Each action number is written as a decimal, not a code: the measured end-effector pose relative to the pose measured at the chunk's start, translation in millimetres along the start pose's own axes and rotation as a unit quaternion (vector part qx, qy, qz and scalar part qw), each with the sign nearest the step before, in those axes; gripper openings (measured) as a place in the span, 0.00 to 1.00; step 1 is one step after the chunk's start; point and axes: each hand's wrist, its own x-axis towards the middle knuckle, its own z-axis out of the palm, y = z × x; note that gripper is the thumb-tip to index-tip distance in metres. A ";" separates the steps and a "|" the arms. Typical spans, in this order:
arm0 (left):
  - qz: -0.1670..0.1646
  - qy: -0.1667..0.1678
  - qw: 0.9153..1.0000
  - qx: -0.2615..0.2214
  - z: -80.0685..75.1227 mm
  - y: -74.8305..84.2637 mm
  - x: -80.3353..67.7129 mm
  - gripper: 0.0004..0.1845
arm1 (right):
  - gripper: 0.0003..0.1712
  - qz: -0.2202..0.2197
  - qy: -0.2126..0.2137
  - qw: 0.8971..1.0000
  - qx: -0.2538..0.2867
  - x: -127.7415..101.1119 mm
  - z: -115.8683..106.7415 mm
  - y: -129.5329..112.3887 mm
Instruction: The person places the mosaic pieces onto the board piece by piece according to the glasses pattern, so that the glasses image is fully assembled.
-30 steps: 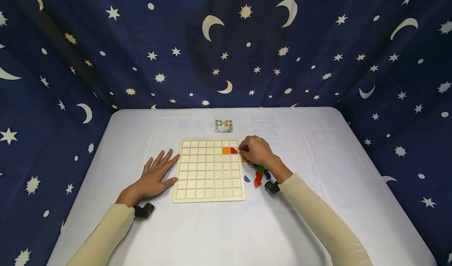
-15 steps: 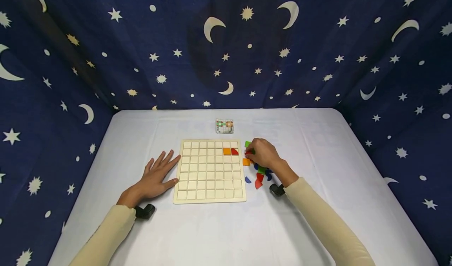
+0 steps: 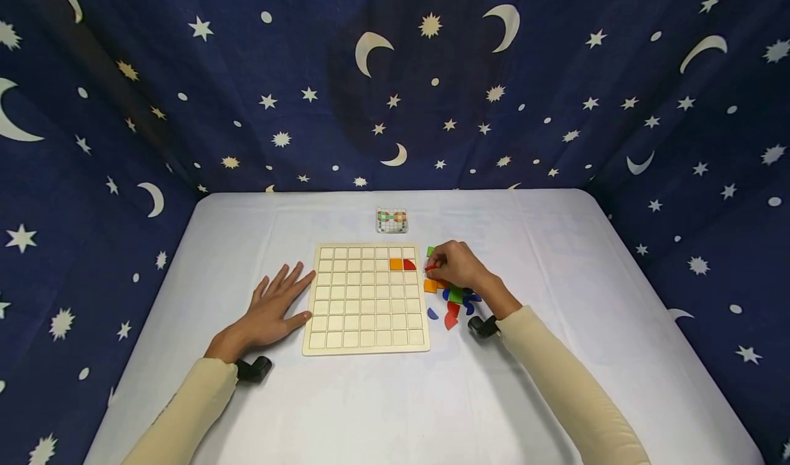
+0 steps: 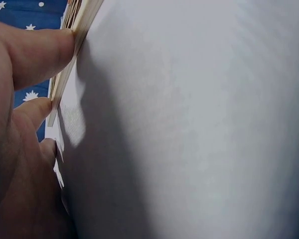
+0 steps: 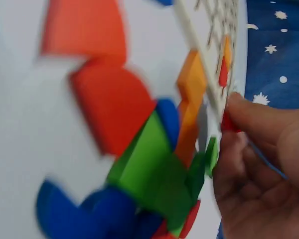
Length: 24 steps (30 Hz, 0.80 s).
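Pinching a small red flat piece (image 3: pixel 433 267) between thumb and fingertips, our right hand (image 3: pixel 459 266) sits just off the right edge of the pale wooden grid board (image 3: pixel 367 297), level with the board's second row from the far side. The piece lies at the board-side tip of our fingers, so the board is straight to the left of it and close. The right hand is far the nearer one to it; our left hand (image 3: pixel 278 305) is on the opposite side of the board.

The piece is too small in the head view, and too much covered by the fingertips (image 5: pixel 239 112) in the right wrist view, for us to tell its outline, its long axis or which way any curved edge points. We see only a red sliver held close to the board's right edge.

In the second row of the board, the orange square tile (image 3: pixel 396 264) and the red quarter-round tile (image 3: pixel 409 265) already fill the two rightmost cells, touching each other, the red one nearest the held piece. Its curved edge faces up and to the right, away from the orange tile.

Our left hand lies flat on the white tablecloth (image 3: pixel 555 280) with fingers spread and straight, their tips touching the board's left edge (image 4: pixel 70 64) and holding nothing.

The loose heap of coloured pieces (image 3: pixel 453 299) lies right of the board, under and just nearer to us than the right hand. A small pattern card (image 3: pixel 391 219) stands beyond the board's far edge.
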 end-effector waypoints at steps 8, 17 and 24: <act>-0.005 0.005 1.000 0.002 0.9 0.7 -0.3 0.40 | 0.12 -0.047 0.058 0.987 0.139 9.8 7.5 -14.4; -0.003 0.001 1.000 -0.006 -0.1 0.8 0.1 0.40 | 0.03 -0.053 0.049 0.983 0.167 29.1 25.3 -38.4; -0.005 0.004 1.000 -0.001 -0.1 1.8 -0.7 0.41 | 0.03 -0.094 0.009 0.994 0.046 39.3 38.3 -51.1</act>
